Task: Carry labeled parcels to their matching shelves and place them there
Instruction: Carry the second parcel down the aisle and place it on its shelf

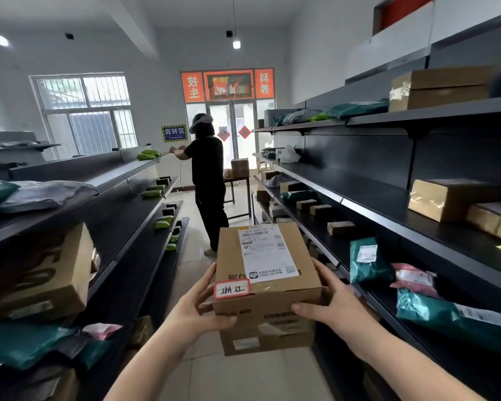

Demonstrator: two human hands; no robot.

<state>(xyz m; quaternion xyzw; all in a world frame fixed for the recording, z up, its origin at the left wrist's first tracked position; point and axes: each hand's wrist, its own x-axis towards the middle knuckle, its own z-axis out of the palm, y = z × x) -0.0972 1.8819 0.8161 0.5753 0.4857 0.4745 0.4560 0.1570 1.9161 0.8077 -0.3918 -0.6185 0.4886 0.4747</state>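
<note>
Both hands up close at bottom center of frame: left hand (198, 306) clamps the near-left corner of the cardboard box (266, 287), thumb on top by the red-edged handwritten tag (232, 289); right hand (329, 301) grips the right side, thumb across the front face, other fingers hidden behind the box. I see the box held in mid-air over the aisle floor (243, 377), center frame, not touching any shelf. White shipping label (268, 254) covers most of its top; print too small for me to read.

Right of frame: dark shelving unit (388, 204) w/ several tiers. Nearest the box sit teal mailer bags (369, 261) and a pink one (414, 277); higher tier has small brown boxes (340, 227); top tier carries a large carton (443, 86) at upper right.

Left of frame: matching shelf rack (122, 227), a big open carton (38, 273) at mid left, teal and grey bags (26, 342) below it, green packets (162, 222) farther down the row.

Center background: another person in black (209, 180) stands at the left rack, arms reaching to its top level. Behind them, glass doors (232, 128) under orange signs.
</note>
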